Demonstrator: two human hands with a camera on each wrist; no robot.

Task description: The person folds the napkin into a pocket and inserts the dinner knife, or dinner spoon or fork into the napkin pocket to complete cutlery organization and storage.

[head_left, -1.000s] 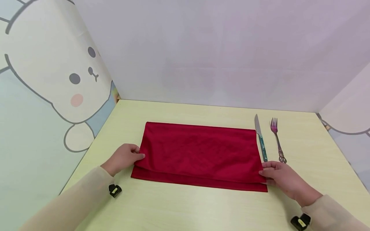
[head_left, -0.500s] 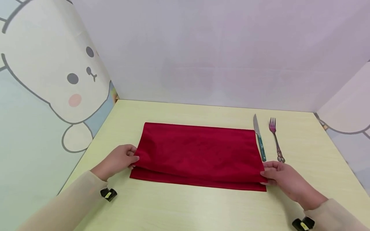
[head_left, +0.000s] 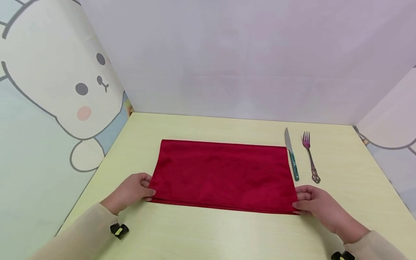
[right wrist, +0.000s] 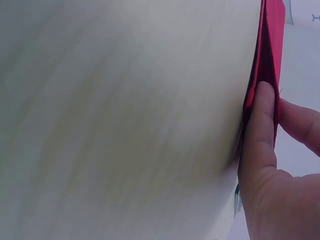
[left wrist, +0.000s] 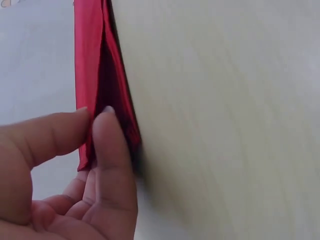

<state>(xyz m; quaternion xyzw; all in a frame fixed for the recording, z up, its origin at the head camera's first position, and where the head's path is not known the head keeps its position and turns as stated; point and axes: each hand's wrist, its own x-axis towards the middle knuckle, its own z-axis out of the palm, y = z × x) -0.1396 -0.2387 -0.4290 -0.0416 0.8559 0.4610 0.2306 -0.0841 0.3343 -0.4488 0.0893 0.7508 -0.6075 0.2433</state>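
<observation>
A red cloth [head_left: 224, 173] lies folded in a wide rectangle on the table, its upper layer reaching almost to the lower layer's near edge. My left hand [head_left: 131, 192] pinches the upper layer at the near left corner. In the left wrist view, the thumb is outside and a finger [left wrist: 112, 155] sits between the layers. At the near right corner my right hand [head_left: 320, 209] pinches the same layer. The right wrist view shows one finger [right wrist: 262, 125] inside the fold and the thumb on the outer side.
A knife [head_left: 291, 155] with a green handle lies along the cloth's right edge. Right of it is a fork [head_left: 311, 157] with an ornate handle. The pale wooden table [head_left: 208, 234] meets a whitish wall [head_left: 240, 65] at the back and a cartoon-printed panel [head_left: 42, 151] on the left.
Both hands have moved toward the person, drawing the upper layer down over the strip of lower layer that showed before. The left hand has also shifted slightly left. Knife and fork stay in place.
</observation>
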